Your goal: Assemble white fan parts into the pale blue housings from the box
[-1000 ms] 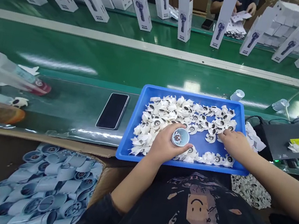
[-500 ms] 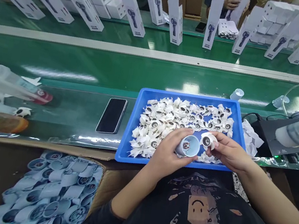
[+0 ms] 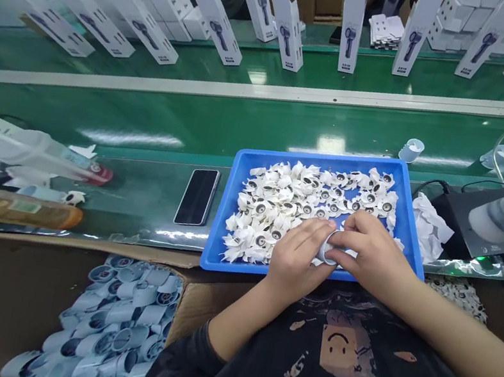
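My left hand [image 3: 299, 253] is wrapped round a light blue cylindrical fan housing [image 3: 327, 250], above the near edge of the blue tray [image 3: 225, 210]. The fingers of my right hand [image 3: 370, 253] are pinched at the mouth of that housing, at the white fan blade, which is mostly hidden behind them. Beneath both hands, the tray holds a heap of loose white fan blades [image 3: 272, 208] with dark round hubs.
A cardboard box [image 3: 192, 308] of light blue housings [image 3: 125, 322] is at lower left. A phone [image 3: 197, 197] lies left of the tray. One housing [image 3: 411, 150] stands beyond it, near crumpled paper [image 3: 429, 226] and a black device [image 3: 475, 221]. White cartons [image 3: 351, 37] line the back.
My right hand has moved left with the fan blade and brought it to the housing's mouth. My left hand has turned the housing, so its opening now faces right. The camera view has tilted slightly.
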Demonstrator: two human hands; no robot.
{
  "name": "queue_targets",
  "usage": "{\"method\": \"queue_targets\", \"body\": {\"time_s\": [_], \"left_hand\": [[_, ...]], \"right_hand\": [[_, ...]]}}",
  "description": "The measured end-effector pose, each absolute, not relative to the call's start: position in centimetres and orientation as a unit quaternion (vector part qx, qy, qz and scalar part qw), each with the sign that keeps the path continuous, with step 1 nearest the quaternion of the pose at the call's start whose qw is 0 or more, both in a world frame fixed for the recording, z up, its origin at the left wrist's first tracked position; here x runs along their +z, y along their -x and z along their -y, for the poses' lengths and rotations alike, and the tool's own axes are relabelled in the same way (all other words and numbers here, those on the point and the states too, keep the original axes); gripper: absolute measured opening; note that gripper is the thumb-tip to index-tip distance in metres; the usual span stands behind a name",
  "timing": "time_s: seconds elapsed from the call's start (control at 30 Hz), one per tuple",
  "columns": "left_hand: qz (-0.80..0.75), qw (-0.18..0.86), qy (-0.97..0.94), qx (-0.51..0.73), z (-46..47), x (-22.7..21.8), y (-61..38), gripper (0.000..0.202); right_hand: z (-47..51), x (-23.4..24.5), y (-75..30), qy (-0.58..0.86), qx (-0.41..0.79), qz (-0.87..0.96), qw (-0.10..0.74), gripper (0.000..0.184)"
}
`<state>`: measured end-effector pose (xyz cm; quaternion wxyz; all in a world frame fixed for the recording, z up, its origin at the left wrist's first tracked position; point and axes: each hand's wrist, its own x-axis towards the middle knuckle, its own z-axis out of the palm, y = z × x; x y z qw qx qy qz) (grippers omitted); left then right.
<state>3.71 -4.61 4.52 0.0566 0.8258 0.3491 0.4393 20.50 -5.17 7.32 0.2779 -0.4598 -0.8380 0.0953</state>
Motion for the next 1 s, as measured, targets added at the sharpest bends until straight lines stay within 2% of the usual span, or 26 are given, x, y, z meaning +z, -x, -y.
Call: {"method": "queue_targets", "body": {"time_s": [0.17,0.27,0.37,0.47,0.53,0.63,0.7,0.83,1.0], "left_hand": [[-0.342,0.114,-0.844,0.397,4.2,3.9,-3.0,0.043],[-0.368,0.119,-0.841,0.379,2.6,3.9,-1.8,0.053],[-0.411,0.068,-0.830,0.370,-0.1,4.5,-1.3,0.060],[-0.389,0.054,-0.859,0.329,-3.0,5.8,-2.0,0.061],[-0.349,0.062,-0.884,0.306,-4.5,6.8,-2.9,0.055],[-0.276,0.057,-0.908,0.309,-4.9,8.2,-4.5,0.048],[-0.221,0.060,-0.919,0.322,-3.9,8.7,-5.2,0.045],[-0.176,0.105,-0.920,0.334,-0.8,9.0,-5.6,0.040],[-0.189,0.140,-0.918,0.320,1.1,8.7,-5.2,0.041]], "right_hand": [[5.7,8.2,-22.0,0.443,0.161,0.832,0.293,0.015],[7.1,9.6,-23.7,0.380,0.233,0.808,0.384,0.037],[8.3,9.7,-24.8,0.408,0.215,0.769,0.442,0.034],[9.1,8.7,-25.0,0.426,0.192,0.777,0.422,0.028],[9.5,7.9,-24.9,0.423,0.188,0.785,0.412,0.025],[9.7,7.5,-24.8,0.458,0.105,0.778,0.417,0.016],[9.7,7.6,-24.6,0.487,0.014,0.774,0.403,0.021],[9.4,8.4,-24.0,0.506,-0.122,0.790,0.323,0.029],[9.0,8.8,-23.2,0.510,-0.163,0.797,0.278,0.027]]}}
